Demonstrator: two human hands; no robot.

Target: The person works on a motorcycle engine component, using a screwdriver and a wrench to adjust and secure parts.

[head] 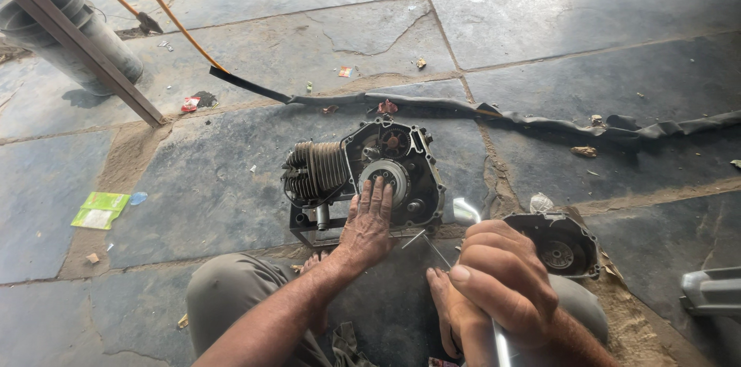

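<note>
A small engine [363, 170] with a finned cylinder on its left and an open side case sits on a metal stand on the stone floor. My left hand [367, 224] rests flat, fingers spread, on the lower rim of the open case, fingertips touching the round clutch [390, 174]. My right hand [502, 274] is closed around a shiny metal tool [467, 211] whose polished end sticks up past the fist. A removed engine cover [563, 243] lies on the floor just right of that hand. A thin rod [428, 243] lies between the hands.
A black rubber strip [502, 116] runs across the floor behind the engine. A grey pipe [73, 35] and a slanted metal bar [85, 50] stand at the top left, with an orange hose [166, 12]. A green packet [100, 209] lies left; a grey object [710, 290] sits at right.
</note>
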